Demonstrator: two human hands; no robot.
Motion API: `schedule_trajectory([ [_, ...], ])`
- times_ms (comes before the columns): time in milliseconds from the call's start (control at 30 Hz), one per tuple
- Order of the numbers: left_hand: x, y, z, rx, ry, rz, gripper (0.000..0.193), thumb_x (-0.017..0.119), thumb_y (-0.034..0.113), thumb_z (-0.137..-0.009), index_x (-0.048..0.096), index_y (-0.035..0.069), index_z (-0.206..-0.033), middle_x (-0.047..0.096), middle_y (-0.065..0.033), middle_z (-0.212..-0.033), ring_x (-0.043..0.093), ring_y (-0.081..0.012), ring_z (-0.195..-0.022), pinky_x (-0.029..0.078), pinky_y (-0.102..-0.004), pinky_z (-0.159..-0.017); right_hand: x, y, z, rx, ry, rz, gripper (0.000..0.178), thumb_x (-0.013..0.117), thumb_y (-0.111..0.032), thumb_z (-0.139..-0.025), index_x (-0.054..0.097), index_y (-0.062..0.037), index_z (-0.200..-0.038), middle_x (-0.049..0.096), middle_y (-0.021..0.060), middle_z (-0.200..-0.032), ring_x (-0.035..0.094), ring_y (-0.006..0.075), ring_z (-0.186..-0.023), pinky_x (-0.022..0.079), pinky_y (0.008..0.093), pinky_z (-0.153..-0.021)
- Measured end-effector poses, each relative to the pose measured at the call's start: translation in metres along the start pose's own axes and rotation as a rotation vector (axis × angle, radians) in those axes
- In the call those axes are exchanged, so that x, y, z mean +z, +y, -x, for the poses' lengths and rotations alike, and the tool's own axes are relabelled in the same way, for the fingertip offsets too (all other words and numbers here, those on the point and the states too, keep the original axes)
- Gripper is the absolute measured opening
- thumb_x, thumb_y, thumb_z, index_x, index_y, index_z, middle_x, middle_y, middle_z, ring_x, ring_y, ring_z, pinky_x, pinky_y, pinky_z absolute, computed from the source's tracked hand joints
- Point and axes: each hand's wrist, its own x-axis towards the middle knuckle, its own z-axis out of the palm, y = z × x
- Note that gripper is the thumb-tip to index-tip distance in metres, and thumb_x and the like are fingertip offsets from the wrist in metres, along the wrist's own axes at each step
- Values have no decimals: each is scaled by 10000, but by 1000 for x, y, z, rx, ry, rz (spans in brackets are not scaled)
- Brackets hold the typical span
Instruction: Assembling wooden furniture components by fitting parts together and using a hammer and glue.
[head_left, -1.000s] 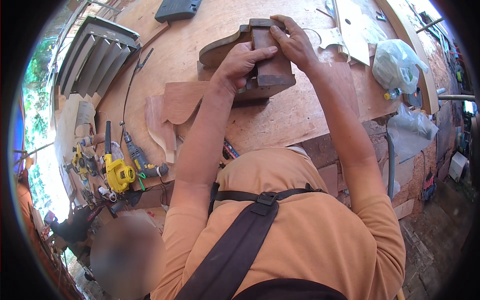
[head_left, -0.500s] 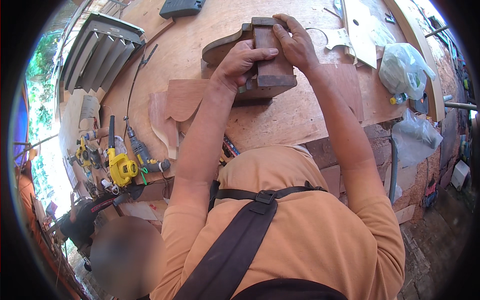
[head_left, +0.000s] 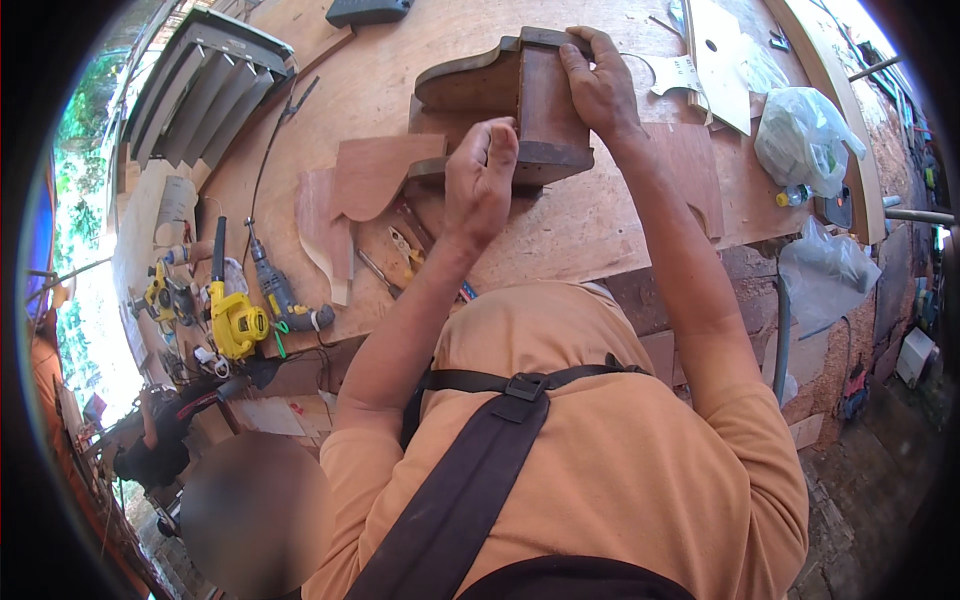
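Note:
A small dark-brown wooden shelf unit [head_left: 553, 105] with curved side panels is tilted above the workbench. My right hand [head_left: 605, 95] is closed around its far right corner, thumb on the flat board and fingers over the edge. My left hand [head_left: 478, 190] is upright in front of the near side panel, thumb raised apart from the fingers. It seems to hold nothing, and whether it touches the panel cannot be made out. Left of the unit lie a reddish curved wood piece [head_left: 375, 175] and a paler cut-out [head_left: 325, 230].
Pliers [head_left: 405, 247] and other hand tools lie near the bench's front edge. A yellow blower [head_left: 237, 320] and a grey-blue drill [head_left: 280, 290] are at left, below a grey louvred panel [head_left: 205, 95]. Plastic bags [head_left: 808, 140] are at right. Another person [head_left: 160, 440] is at lower left.
My left hand has come off the flat board and drawn back toward me, its thumb now raised. The shelf unit has turned slightly, showing more of its inside. My right hand keeps its hold.

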Motion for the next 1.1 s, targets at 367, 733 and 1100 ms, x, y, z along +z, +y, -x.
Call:
schedule_trajectory([
  [367, -6, -24, 64, 189, 161, 118, 625, 259, 403, -1078, 538, 32, -661, 568, -49, -660, 609, -195, -739, 332, -481, -1086, -37, -71, 94, -310, 1, 75, 267, 667, -147, -918, 615, -31, -1153, 625, 118, -989, 598, 221, -899, 482, 328, -811],
  [733, -28, -24, 45, 105, 190, 225, 741, 196, 528, -1054, 525, 44, -600, 522, -55, -576, 536, -186, -587, 504, -436, -837, -48, -53, 111, -224, 3, 130, 234, 667, -119, -899, 611, -14, -1102, 628, 132, -951, 611, 269, -870, 492, 364, -787],
  [1100, -43, -20, 41, 32, -84, 230, 756, 203, 608, -1021, 507, 42, -621, 508, -45, -596, 520, -156, -563, 511, -368, -745, -72, -44, 133, -163, -90, 90, 355, 746, -208, -864, 599, -14, -1123, 633, 129, -930, 634, 253, -826, 507, 353, -739],
])
